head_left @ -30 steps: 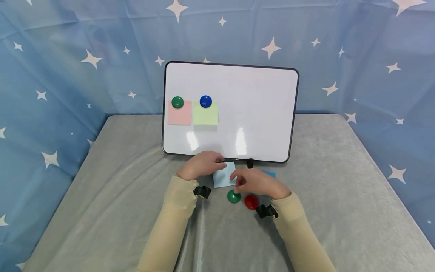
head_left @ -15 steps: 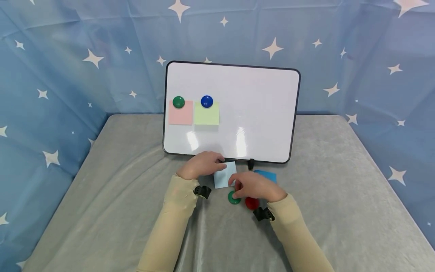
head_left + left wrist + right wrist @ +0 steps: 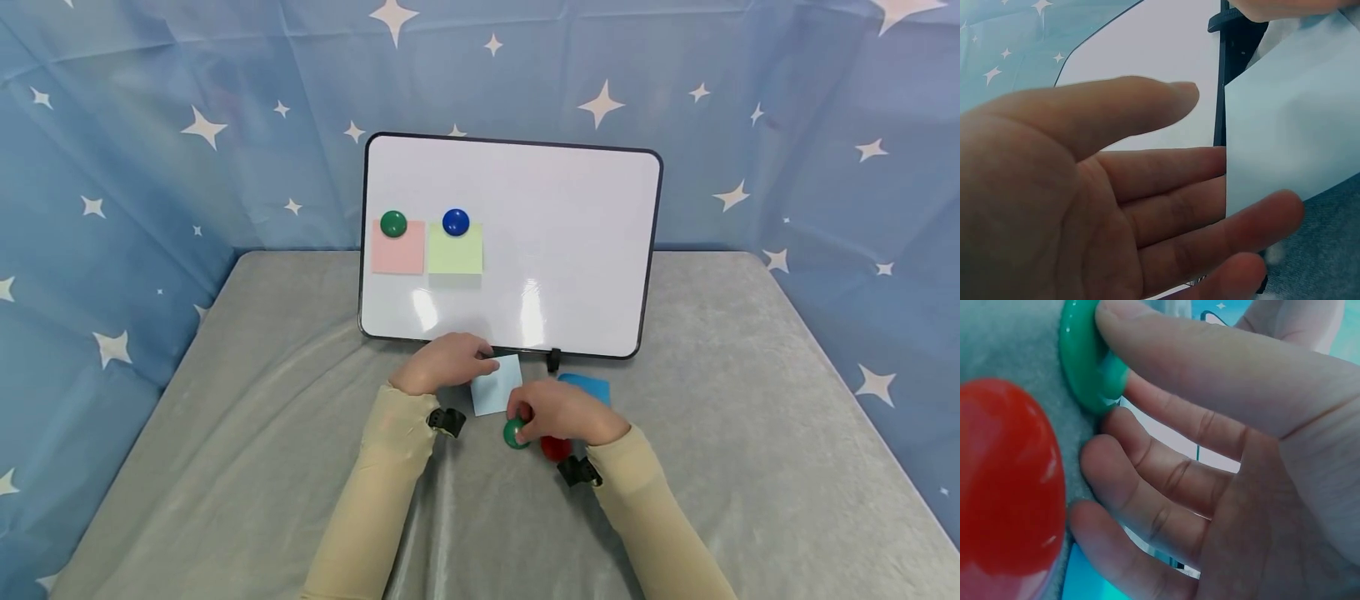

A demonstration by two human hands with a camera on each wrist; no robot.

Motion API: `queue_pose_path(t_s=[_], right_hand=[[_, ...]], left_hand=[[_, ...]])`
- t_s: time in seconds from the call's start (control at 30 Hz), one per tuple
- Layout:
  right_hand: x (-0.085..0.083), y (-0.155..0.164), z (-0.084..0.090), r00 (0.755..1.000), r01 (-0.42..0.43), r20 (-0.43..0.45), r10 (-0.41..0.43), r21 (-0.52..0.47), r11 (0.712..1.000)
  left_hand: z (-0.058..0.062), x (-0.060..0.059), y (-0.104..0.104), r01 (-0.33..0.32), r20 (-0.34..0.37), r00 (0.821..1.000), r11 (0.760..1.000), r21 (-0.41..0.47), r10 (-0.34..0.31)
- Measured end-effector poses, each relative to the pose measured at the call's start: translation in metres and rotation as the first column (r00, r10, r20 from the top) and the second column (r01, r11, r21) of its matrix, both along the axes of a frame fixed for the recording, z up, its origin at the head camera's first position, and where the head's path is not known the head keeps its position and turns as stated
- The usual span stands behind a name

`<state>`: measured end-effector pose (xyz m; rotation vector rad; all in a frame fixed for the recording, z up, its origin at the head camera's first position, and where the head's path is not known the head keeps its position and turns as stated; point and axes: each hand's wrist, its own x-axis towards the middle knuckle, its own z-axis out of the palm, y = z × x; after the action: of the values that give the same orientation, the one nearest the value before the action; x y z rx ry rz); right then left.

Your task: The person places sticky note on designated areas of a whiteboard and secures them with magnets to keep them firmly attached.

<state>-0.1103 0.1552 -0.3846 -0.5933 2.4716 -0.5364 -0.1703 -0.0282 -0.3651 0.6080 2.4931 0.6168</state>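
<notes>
Right hand (image 3: pixel 562 417) pinches the green magnet (image 3: pixel 514 434) at its fingertips, on the table, with the red magnet (image 3: pixel 555 448) just beside the palm. Left hand (image 3: pixel 446 363) pinches the pale blue note (image 3: pixel 497 385), which juts from its fingertips toward the right hand.

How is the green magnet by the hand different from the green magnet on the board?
The green magnet on the table lies on the grey cloth, pinched by the right hand; the green magnet on the board sits untouched. The board one pins a pink note; the table one pins nothing. The table one has a red magnet beside it; the board one has a blue magnet. Both are round, green and look alike.
</notes>
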Motion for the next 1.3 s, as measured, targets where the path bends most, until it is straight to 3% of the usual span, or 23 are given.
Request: queue_pose_path(t_s=[0.63,1.3], right_hand=[[0.0006,0.0024,-0.0002,0.999,0.011,0.035,-0.009,-0.052,0.999],[0.0023,0.0048,0.0052,1.000,-0.030,-0.002,0.030,-0.095,0.995]], left_hand=[[-0.0053,0.0002,-0.0015,0.008,-0.022,1.000,0.999,0.034,-0.007],[-0.0033,-0.0001,-0.0041,0.013,-0.046,0.999,1.000,0.026,-0.012]])
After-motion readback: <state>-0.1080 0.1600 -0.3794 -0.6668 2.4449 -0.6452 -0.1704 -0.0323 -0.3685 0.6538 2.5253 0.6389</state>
